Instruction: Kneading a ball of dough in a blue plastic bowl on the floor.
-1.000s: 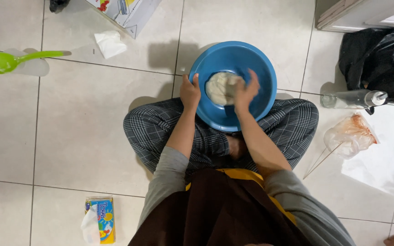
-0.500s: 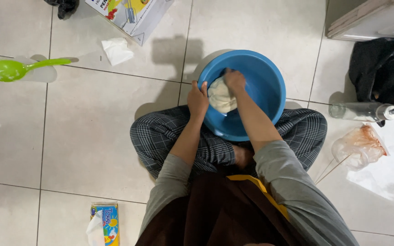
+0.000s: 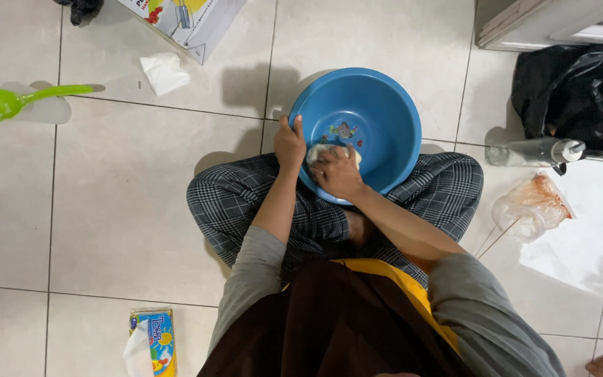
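Head view is given from above onto a person seated cross-legged on a tiled floor [image 3: 106, 209], with one blue basin [image 3: 378, 119] propped against the near shins and tilted toward the body, so that its contents are brought within reach of both arms. The left hand [image 3: 289, 143] is closed over the basin's left rim, thumb inside and fingers outside as far as can be made out, apparently so that the tilted basin is kept from sliding. The right hand [image 3: 338, 173] is curled loosely, palm down, and pressed onto one pale lump of dough [image 3: 319, 151], which is lodged at the near inner wall of the basin, just under the fingers; how firmly it is gripped cannot be told. A small coloured mark is seen on the basin's bottom.

Around the person, single items are laid within arm's reach on the floor: one green ladle [image 3: 15, 100] at far left, one crumpled white tissue [image 3: 164, 72] beside one printed carton [image 3: 186, 21], one tissue pack [image 3: 153, 341] at near left, one clear bottle [image 3: 535, 151] lying on its side at right, one black plastic bag [image 3: 574, 94] beyond it, and one clear bag stained red [image 3: 533, 206] with thin sticks near the right knee.
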